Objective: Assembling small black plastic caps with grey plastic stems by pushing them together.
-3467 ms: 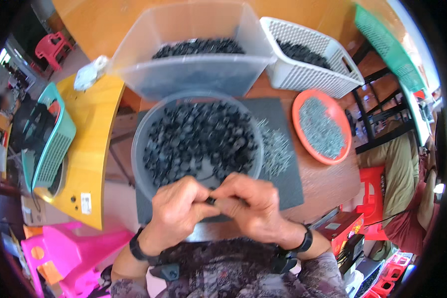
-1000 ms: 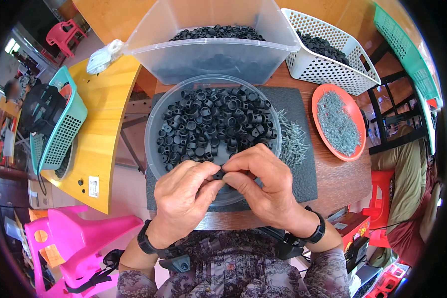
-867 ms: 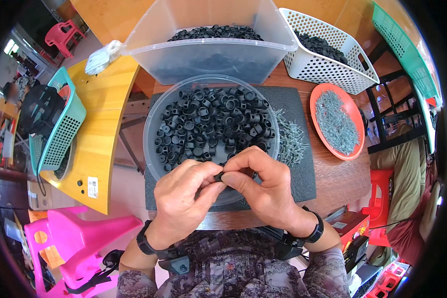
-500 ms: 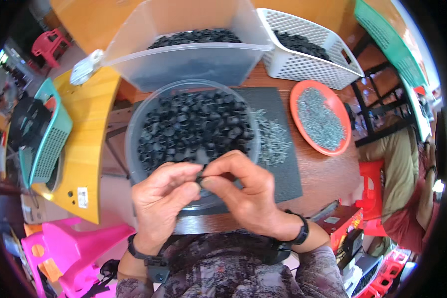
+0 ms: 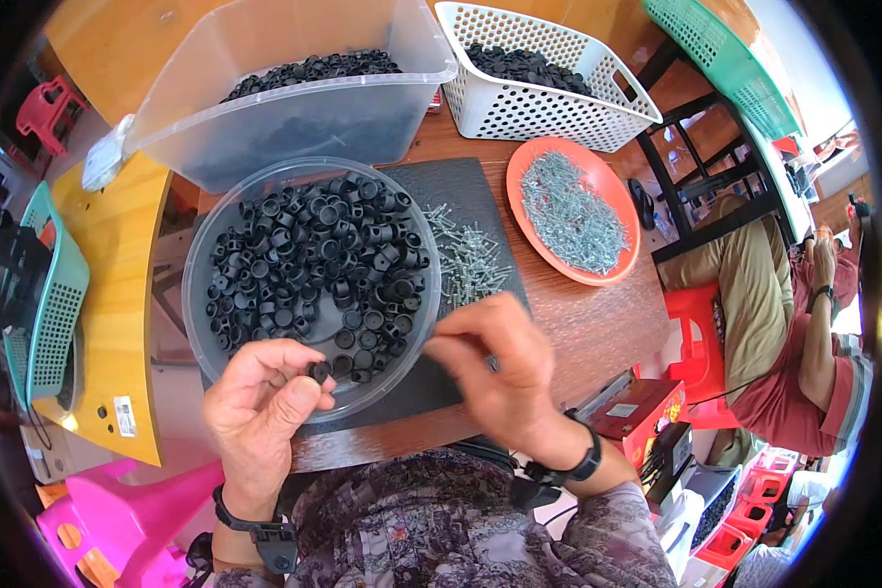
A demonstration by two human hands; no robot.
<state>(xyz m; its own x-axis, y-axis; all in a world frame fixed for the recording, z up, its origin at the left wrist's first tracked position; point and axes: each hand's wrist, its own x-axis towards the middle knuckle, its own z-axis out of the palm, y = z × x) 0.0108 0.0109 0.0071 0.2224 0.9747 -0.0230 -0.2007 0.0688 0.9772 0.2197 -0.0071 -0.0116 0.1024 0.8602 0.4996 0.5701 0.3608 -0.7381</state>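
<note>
Between its thumb and fingertips, my left hand point(image 5: 260, 407) holds a small round black plastic cap point(image 5: 318, 371) over the near edge of a clear round tub point(image 5: 320, 318). Many similar hollow black caps point(image 5: 348, 230) fill the tub, with a bare patch of its bottom showing toward me. Right of the tub, my right hand point(image 5: 500, 367) is above the dark mat point(image 5: 441, 179), fingers bent and blurred by motion. Nearest to it lies a loose heap of small silver screws point(image 5: 472, 263). Whether anything is in its fingertips cannot be made out.
An orange plate point(image 5: 617, 201) of screws stands on the brown table to the right. Behind are a clear plastic box point(image 5: 294, 137) and a white basket point(image 5: 559, 120), both with black parts. A yellow table point(image 5: 118, 294) stands left; another person sits at right.
My hands have come apart. The left keeps the black cap and the right has moved away toward the screws. The view has shifted, so the table things appear further left.
</note>
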